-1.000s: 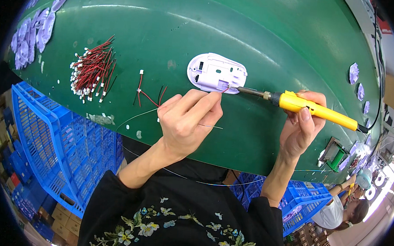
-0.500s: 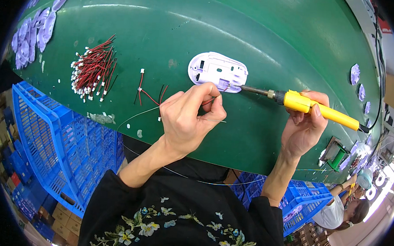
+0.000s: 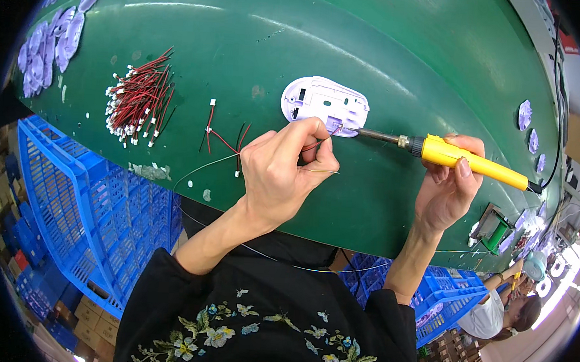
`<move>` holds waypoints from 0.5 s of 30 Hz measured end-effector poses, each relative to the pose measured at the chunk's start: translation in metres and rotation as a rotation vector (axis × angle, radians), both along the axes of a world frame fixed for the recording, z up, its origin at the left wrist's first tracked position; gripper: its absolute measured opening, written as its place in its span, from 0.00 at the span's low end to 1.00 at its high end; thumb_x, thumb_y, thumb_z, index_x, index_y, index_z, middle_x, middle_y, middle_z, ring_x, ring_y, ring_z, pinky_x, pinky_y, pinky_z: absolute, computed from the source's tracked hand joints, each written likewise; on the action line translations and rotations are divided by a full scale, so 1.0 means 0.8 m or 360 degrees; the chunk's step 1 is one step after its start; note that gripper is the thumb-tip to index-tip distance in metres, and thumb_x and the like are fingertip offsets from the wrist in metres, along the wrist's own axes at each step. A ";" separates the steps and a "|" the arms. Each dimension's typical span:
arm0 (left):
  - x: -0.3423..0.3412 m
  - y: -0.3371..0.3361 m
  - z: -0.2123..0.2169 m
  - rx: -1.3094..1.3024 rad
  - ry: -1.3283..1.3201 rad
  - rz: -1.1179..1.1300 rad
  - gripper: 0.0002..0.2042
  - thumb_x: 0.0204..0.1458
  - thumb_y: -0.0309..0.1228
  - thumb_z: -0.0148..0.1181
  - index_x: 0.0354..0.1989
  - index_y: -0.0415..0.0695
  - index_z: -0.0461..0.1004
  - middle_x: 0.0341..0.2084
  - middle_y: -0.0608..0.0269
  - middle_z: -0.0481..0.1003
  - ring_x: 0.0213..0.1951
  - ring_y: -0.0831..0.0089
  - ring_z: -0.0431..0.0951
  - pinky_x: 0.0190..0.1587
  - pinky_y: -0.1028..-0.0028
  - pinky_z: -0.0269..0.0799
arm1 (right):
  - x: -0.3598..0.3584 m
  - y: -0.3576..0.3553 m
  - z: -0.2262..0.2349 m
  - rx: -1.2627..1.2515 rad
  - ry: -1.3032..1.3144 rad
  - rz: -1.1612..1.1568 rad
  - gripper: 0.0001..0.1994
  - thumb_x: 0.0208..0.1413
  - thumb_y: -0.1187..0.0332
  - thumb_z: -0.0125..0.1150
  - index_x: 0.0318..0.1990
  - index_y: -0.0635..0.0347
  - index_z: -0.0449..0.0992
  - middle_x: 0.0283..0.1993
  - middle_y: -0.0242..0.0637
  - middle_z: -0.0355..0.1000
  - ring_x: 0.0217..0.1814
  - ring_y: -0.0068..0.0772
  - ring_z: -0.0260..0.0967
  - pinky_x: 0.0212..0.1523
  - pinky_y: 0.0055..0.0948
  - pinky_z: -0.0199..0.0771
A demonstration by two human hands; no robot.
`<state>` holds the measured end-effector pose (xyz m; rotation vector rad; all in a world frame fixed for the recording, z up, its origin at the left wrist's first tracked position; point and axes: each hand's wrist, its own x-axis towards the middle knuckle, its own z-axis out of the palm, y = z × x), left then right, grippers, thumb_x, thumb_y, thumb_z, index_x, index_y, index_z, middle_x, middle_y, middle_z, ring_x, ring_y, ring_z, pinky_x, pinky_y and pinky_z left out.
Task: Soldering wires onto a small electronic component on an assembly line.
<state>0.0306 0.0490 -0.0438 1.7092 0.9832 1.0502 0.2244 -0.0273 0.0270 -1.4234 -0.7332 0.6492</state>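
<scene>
Left hand [image 3: 280,174]: closed, fingertips pinched on a thin solder wire [image 3: 202,166] and a red lead [image 3: 313,145]. The wire is seen trailing from the fingers toward the wrist side and off the table edge. The hand is rested on the green table [image 3: 388,68].

Right hand [image 3: 448,189]: closed around the yellow handle of a soldering iron [image 3: 465,161]. The iron is held nearly level, its metal tip pointed toward the left hand and brought to the near edge of the shell.

Shell [image 3: 323,103]: white plastic, oval, laid just beyond the left fingertips, underside up. It is touched by the iron's tip at the corner nearest the left thumb; the red lead is run to the same spot.

Loose leads [image 3: 223,137]: a few red and black, with white plugs, laid just left of the left hand.

Lead bundle [image 3: 139,100]: a heap of red and black leads with white plugs, farther left of the left hand, well apart from it.

Pale parts [image 3: 51,44]: a pile at the far left rim of the table, well beyond both hands.

Crate [image 3: 85,203]: blue, latticed, below the table edge, left of the left forearm.

Stand [image 3: 491,227]: a small green-cored holder at the table edge, just right of the right wrist.
</scene>
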 end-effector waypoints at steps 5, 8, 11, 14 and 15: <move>0.001 0.000 -0.001 0.0013 0.0084 0.0020 0.09 0.40 0.20 0.68 0.30 0.43 0.74 0.16 0.71 0.70 0.15 0.78 0.70 0.21 0.78 0.64 | 0.002 -0.001 -0.005 -0.0023 -0.0013 0.0079 0.17 0.56 0.62 0.56 0.45 0.68 0.69 0.33 0.34 0.64 0.24 0.14 0.56 0.27 0.16 0.58; 0.002 0.003 0.001 0.0065 0.0013 -0.0016 0.08 0.44 0.15 0.65 0.32 0.37 0.74 0.14 0.70 0.67 0.16 0.88 0.61 0.17 0.83 0.54 | 0.001 0.000 -0.006 -0.0037 -0.0033 0.0061 0.17 0.56 0.62 0.56 0.45 0.68 0.69 0.34 0.34 0.64 0.24 0.14 0.56 0.27 0.16 0.58; -0.001 0.003 0.003 0.0010 0.0135 -0.0010 0.09 0.40 0.19 0.67 0.29 0.43 0.74 0.15 0.72 0.70 0.15 0.79 0.69 0.21 0.78 0.62 | 0.000 0.002 -0.004 -0.0056 -0.0054 0.0053 0.17 0.56 0.62 0.56 0.45 0.68 0.70 0.33 0.34 0.64 0.24 0.14 0.56 0.27 0.16 0.58; 0.001 0.002 0.000 0.0022 0.0060 0.0031 0.09 0.40 0.19 0.67 0.29 0.43 0.74 0.15 0.73 0.69 0.15 0.79 0.68 0.21 0.78 0.62 | 0.000 0.003 -0.002 0.0019 0.0067 -0.0010 0.17 0.50 0.63 0.61 0.42 0.68 0.72 0.35 0.39 0.70 0.25 0.16 0.59 0.24 0.15 0.59; 0.001 0.002 0.001 0.0021 0.0059 0.0031 0.09 0.40 0.19 0.67 0.29 0.43 0.74 0.15 0.73 0.69 0.15 0.79 0.68 0.21 0.78 0.62 | 0.000 0.003 -0.001 0.0036 0.0067 -0.0017 0.17 0.50 0.63 0.61 0.42 0.68 0.72 0.36 0.39 0.71 0.25 0.16 0.59 0.25 0.15 0.59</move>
